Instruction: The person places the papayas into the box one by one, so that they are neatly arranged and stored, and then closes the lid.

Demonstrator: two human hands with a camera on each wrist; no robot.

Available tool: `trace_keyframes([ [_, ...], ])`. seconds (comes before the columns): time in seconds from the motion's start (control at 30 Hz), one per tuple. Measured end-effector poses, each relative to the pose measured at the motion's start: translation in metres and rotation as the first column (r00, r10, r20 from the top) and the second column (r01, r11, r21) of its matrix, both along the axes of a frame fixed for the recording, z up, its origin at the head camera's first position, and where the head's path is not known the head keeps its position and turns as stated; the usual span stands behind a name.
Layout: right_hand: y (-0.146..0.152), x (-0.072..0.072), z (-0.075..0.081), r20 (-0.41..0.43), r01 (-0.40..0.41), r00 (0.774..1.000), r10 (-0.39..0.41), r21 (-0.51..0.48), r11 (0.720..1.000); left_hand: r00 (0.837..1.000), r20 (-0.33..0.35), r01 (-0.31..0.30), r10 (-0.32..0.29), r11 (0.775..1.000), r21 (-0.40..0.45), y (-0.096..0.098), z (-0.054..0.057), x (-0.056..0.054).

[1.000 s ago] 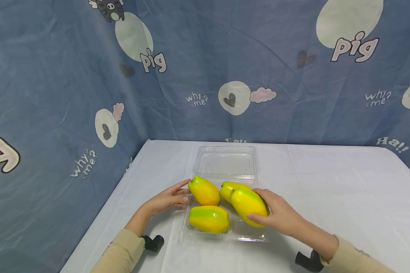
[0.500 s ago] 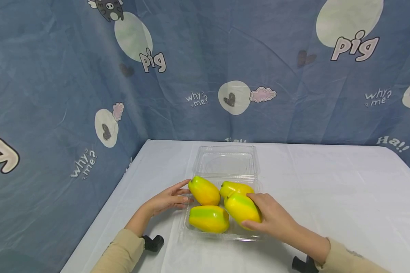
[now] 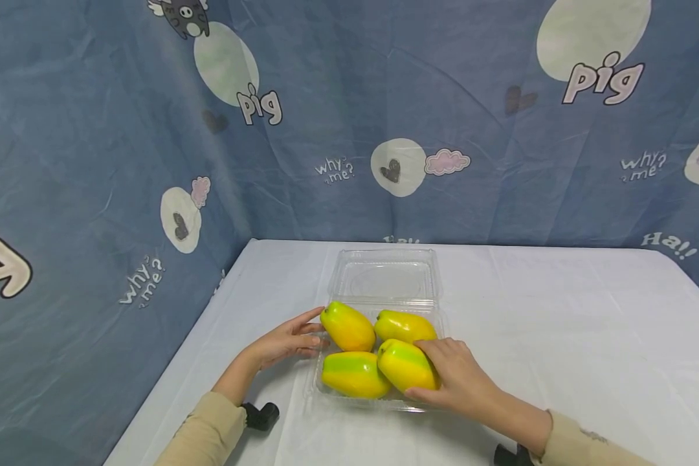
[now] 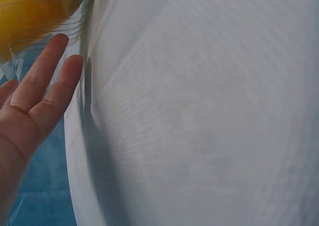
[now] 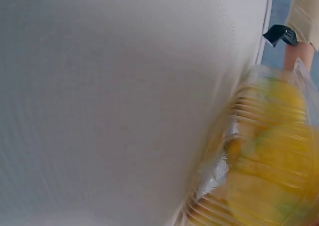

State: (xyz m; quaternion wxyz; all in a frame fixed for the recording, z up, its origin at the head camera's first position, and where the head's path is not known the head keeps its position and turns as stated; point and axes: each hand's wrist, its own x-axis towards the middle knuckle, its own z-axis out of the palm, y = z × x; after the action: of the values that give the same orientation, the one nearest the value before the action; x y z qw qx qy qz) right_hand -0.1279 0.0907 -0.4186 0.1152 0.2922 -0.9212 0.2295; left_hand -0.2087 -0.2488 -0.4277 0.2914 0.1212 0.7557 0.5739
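Observation:
A clear plastic clamshell box point(image 3: 378, 406) holds several yellow-green papayas. My right hand point(image 3: 457, 378) grips the front right papaya point(image 3: 406, 366), thumb on its near side and fingers over its far side. That papaya touches the front left papaya point(image 3: 354, 375). Behind them lie the back left papaya point(image 3: 349, 327) and the back right papaya point(image 3: 406, 326). My left hand point(image 3: 285, 342) is beside the box's left wall, fingers extended; in the left wrist view its fingertips point(image 4: 61, 39) reach the ribbed side. The right wrist view shows papayas point(image 5: 279, 156) through the ribbed plastic, blurred.
The box's hinged lid point(image 3: 384, 277) lies folded back flat behind the base. A white cloth point(image 3: 559, 323) covers the table. Blue printed fabric point(image 3: 472, 116) hangs behind and to the left. A black wrist mount point(image 3: 261, 416) sits at the left sleeve.
My right hand has carried its papaya left and down into the box's front right part, beside the front left papaya, uncovering more of the back right one. The left hand stays put.

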Motion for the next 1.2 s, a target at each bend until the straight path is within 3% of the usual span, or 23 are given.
trace_keyframes([
  [0.23, -0.002, 0.001, 0.003, 0.085, -0.010, 0.996, 0.010, -0.001, 1.000, 1.000, -0.001, -0.002, 0.002, 1.000, -0.002, 0.000, -0.001, -0.001],
  [0.63, -0.002, 0.003, 0.004, 0.072, -0.009, 0.997, 0.005, 0.052, 0.999, 1.000, -0.004, 0.005, -0.005, 1.000, -0.006, -0.001, -0.001, -0.002],
  [0.83, -0.001, 0.002, 0.009, 0.133, -0.008, 0.991, 0.002, 0.042, 0.999, 1.000, 0.004, 0.021, -0.021, 1.000, 0.008, -0.002, -0.002, -0.003],
  [0.97, 0.005, -0.003, 0.019, 0.175, 0.012, 0.984, -0.017, 0.031, 0.999, 1.000, -0.001, 0.019, -0.019, 1.000, -0.002, -0.003, 0.002, -0.003],
  [1.2, 0.023, -0.024, 0.037, 0.150, 0.072, 0.986, -0.066, -0.037, 0.997, 1.000, -0.025, -0.004, 0.003, 0.999, -0.036, -0.006, 0.014, -0.012],
])
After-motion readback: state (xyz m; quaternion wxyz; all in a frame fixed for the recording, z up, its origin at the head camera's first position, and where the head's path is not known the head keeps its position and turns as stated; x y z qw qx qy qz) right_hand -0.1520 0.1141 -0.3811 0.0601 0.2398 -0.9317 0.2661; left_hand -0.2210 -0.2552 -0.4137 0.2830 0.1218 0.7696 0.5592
